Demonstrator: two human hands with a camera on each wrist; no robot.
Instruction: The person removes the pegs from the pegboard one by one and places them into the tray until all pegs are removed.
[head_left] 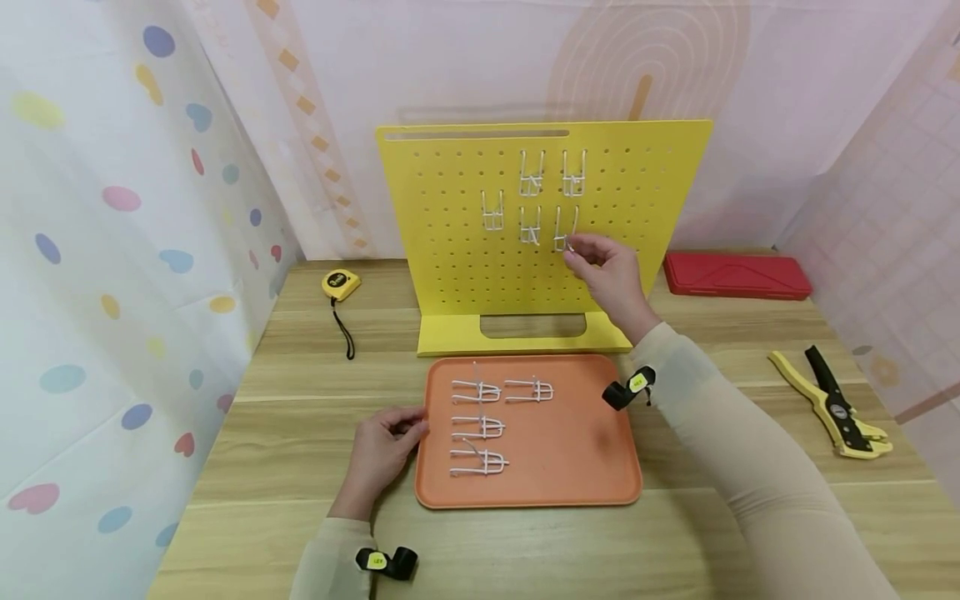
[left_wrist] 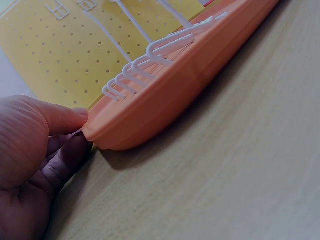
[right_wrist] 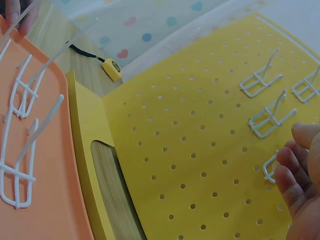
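In the head view the right hand (head_left: 611, 279) pinches a white wire hook (head_left: 566, 227) against the yellow pegboard (head_left: 465, 275), at the right end of the lower row. Several other white hooks (head_left: 531, 177) hang on the board. In the right wrist view the right hand's fingers (right_wrist: 290, 175) partly cover that hook (right_wrist: 270, 170). The left hand (head_left: 382, 450) holds the left rim of the orange tray (head_left: 570, 467), thumb on top and fingers below in the left wrist view. On the tray's left half lie several white hooks (head_left: 480, 427).
A yellow tape measure (head_left: 341, 284) with a black strap lies left of the board. To the right are a red case (head_left: 737, 276) and a yellow-and-black wire stripper (head_left: 836, 408). Patterned curtains stand behind and at both sides of the wooden table (head_left: 300, 467).
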